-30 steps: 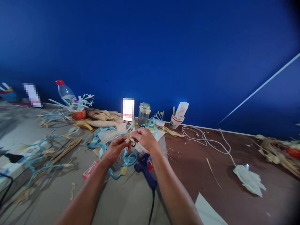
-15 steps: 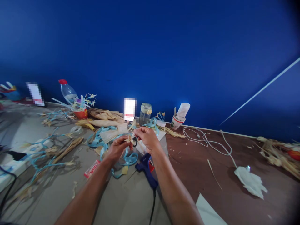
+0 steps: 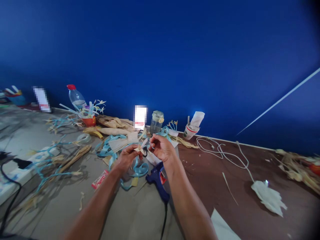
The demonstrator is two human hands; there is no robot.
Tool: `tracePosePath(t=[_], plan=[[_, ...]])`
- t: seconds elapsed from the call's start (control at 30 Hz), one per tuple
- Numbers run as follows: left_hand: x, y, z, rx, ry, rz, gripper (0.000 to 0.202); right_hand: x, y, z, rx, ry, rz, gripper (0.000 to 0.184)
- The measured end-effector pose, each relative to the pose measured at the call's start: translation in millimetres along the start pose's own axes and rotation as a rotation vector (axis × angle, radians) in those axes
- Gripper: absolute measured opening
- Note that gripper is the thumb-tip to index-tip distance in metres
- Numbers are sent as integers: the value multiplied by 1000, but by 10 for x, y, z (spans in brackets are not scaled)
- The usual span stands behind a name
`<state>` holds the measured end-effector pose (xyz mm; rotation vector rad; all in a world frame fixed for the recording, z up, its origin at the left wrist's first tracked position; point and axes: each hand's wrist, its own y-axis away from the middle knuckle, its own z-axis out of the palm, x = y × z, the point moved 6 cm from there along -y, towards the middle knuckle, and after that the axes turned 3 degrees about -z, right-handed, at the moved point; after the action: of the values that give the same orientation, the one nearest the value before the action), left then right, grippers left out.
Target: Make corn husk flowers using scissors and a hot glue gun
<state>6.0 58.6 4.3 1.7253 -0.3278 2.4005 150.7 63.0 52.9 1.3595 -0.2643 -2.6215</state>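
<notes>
**A:** What lay at the left of the frame?

**B:** I saw a red-capped bottle (image 3: 75, 96) in the upper left, beside a red cup (image 3: 89, 120) of straw flowers, with blue ribbon (image 3: 113, 150) looped toward the middle.

**A:** And the hands?

**B:** At the centre, my left hand (image 3: 128, 156) pinched a small pale husk flower (image 3: 140, 148) between thumb and fingertips. Just right of it, my right hand (image 3: 162, 148) had its fingers curled, touching the flower's strip; how firmly, I couldn't tell. A blue glue gun (image 3: 157, 181) lay below them.

**A:** Further right?

**B:** A white cable (image 3: 225, 154) crossed the brown table (image 3: 250, 213).
</notes>
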Motion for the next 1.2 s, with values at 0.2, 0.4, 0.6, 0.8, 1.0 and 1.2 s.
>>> tracePosePath(t=[0.2, 0.4, 0.6, 0.8, 1.0, 1.2], plan=[[10, -16, -10, 7, 29, 10, 16, -15, -48, -106, 90, 239, -101, 26], [-16, -43, -44, 47, 12, 10, 17, 4, -176, -64, 54, 877, -258, 20], [44, -33, 0, 36, -9, 30, 13, 141, -173, -13, 31, 1565, -191, 20], [52, -15, 37, 20, 13, 5, 18, 365, -159, 14, 46, 1847, -83, 27], [40, -20, 23, 27, 11, 15, 22, 413, -182, 35, 77, 1892, -119, 36], [40, -32, 15, 24, -13, 27, 20, 430, -236, 11, 110, 1916, -86, 41]])
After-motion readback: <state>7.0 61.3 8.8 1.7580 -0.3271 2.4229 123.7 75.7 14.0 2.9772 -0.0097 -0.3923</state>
